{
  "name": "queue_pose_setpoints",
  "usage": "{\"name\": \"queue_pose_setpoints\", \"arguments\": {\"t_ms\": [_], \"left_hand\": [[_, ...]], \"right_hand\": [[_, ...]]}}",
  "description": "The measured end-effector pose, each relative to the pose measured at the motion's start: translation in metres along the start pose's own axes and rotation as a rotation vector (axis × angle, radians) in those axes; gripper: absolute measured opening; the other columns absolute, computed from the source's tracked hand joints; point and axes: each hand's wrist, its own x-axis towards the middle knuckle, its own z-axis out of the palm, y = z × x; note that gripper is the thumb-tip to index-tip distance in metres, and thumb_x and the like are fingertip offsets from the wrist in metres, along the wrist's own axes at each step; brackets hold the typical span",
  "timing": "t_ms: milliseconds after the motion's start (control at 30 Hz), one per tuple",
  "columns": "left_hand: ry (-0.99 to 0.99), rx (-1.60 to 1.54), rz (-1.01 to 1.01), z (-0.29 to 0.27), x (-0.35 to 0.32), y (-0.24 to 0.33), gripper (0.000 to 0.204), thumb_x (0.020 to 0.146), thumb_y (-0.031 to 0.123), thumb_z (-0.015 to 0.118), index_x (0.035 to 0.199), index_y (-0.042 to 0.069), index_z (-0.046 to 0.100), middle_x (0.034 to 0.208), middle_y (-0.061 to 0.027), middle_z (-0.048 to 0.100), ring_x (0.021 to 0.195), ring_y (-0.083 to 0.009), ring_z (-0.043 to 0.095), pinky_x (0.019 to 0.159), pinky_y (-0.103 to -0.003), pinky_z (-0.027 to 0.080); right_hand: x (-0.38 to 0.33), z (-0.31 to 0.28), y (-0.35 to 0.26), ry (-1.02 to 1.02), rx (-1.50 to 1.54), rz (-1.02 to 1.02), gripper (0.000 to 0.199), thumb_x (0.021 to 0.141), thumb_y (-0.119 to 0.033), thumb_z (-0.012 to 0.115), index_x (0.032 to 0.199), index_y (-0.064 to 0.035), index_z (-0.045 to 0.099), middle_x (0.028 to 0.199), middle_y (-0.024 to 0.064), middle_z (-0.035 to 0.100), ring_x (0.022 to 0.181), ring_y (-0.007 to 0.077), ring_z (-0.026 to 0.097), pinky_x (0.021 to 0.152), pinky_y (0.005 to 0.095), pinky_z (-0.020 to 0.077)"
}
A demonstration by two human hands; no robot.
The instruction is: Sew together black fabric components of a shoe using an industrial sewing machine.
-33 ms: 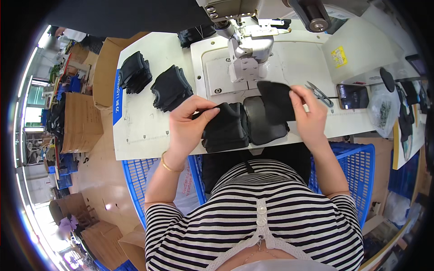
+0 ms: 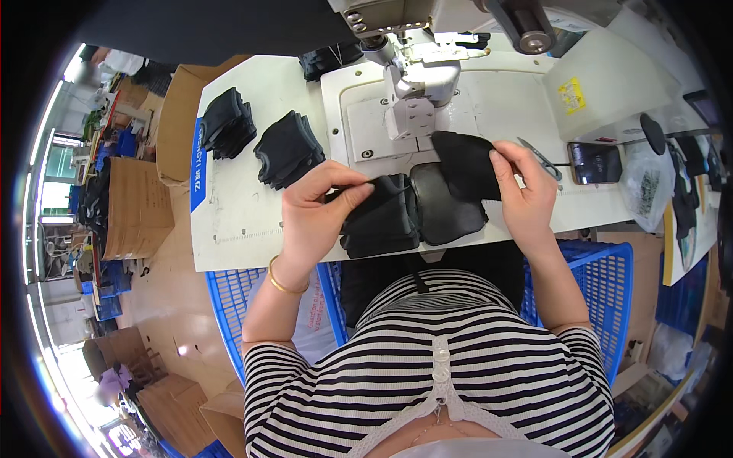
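Two stacks of black pieces lie side by side at the front of the sewing table. My left hand (image 2: 321, 210) pinches the upper left corner of the top dark fabric piece on the left stack (image 2: 379, 239), its thumb and forefinger together. Between thumb and fingers of my right hand (image 2: 527, 191) hangs a black fabric piece (image 2: 466, 164) with a rounded edge. It is raised and tilted over the right stack (image 2: 443, 217), whose top piece is smooth and slightly shiny. Just beyond both hands stands the sewing machine head (image 2: 416, 99).
Two more piles of dark pieces (image 2: 227, 126) (image 2: 289, 149) lie at the back left. Thread snips (image 2: 540, 159), a phone (image 2: 596, 163) and a clear plastic bag (image 2: 647, 191) are on the right. Blue baskets (image 2: 229, 305) (image 2: 603, 282) stand below the table edge.
My right hand has shifted slightly right, and the black piece in it has tilted a little. My left hand has moved slightly left, still pinching the fabric corner.
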Motion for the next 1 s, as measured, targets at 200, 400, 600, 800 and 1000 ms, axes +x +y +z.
{"name": "queue_pose_setpoints", "arguments": {"t_ms": [200, 400, 600, 800, 1000], "left_hand": [[-0.018, 0.028, 0.217, 0.026, 0.016, 0.041, 0.013, 0.080, -0.009, 0.072, 0.089, -0.001, 0.068, 0.097, -0.0067, 0.065, 0.089, -0.0128, 0.060, 0.079, -0.023, 0.047], [-0.038, -0.081, 0.091, 0.032, 0.020, 0.038, 0.012, 0.078, -0.006, 0.075, 0.085, -0.001, 0.067, 0.098, -0.0079, 0.067, 0.089, -0.0120, 0.061, 0.080, -0.024, 0.049], [0.001, -0.116, 0.056, 0.035, 0.020, 0.036, 0.013, 0.078, -0.006, 0.075, 0.085, -0.001, 0.067, 0.095, -0.0074, 0.067, 0.088, -0.0116, 0.061, 0.079, -0.024, 0.049], [0.032, -0.191, 0.086, 0.041, 0.021, 0.041, 0.012, 0.079, -0.005, 0.075, 0.088, -0.001, 0.068, 0.094, -0.0066, 0.067, 0.087, -0.0106, 0.061, 0.078, -0.023, 0.049], [-0.051, -0.108, 0.033, 0.039, 0.025, 0.041, 0.017, 0.083, -0.002, 0.073, 0.099, -0.001, 0.071, 0.091, -0.0032, 0.067, 0.084, -0.0081, 0.060, 0.076, -0.021, 0.048]], "right_hand": [[0.008, 0.010, -0.056, -0.259, 0.358, 0.122, 0.015, 0.092, -0.005, 0.064, 0.106, 0.0006, 0.063, 0.087, 0.0116, 0.069, 0.080, 0.0136, 0.067, 0.072, 0.0256, 0.0523], [0.002, 0.011, -0.060, -0.298, 0.550, 0.213, 0.014, 0.094, -0.004, 0.062, 0.107, 0.0024, 0.062, 0.090, 0.0102, 0.069, 0.080, 0.0118, 0.067, 0.072, 0.0248, 0.0529], [0.001, 0.009, -0.063, -0.298, 0.523, 0.289, 0.014, 0.093, -0.005, 0.063, 0.104, 0.0028, 0.063, 0.086, 0.0090, 0.070, 0.075, 0.0106, 0.066, 0.069, 0.0240, 0.0525], [0.001, 0.018, -0.063, -0.193, 0.507, 0.198, 0.012, 0.091, -0.005, 0.066, 0.100, 0.0024, 0.065, 0.081, 0.0090, 0.069, 0.070, 0.0114, 0.066, 0.064, 0.0241, 0.0524], [0.002, 0.018, -0.063, -0.156, 0.452, 0.125, 0.012, 0.090, -0.004, 0.066, 0.100, 0.0021, 0.065, 0.080, 0.0095, 0.069, 0.068, 0.0117, 0.065, 0.063, 0.0243, 0.0523]]}}
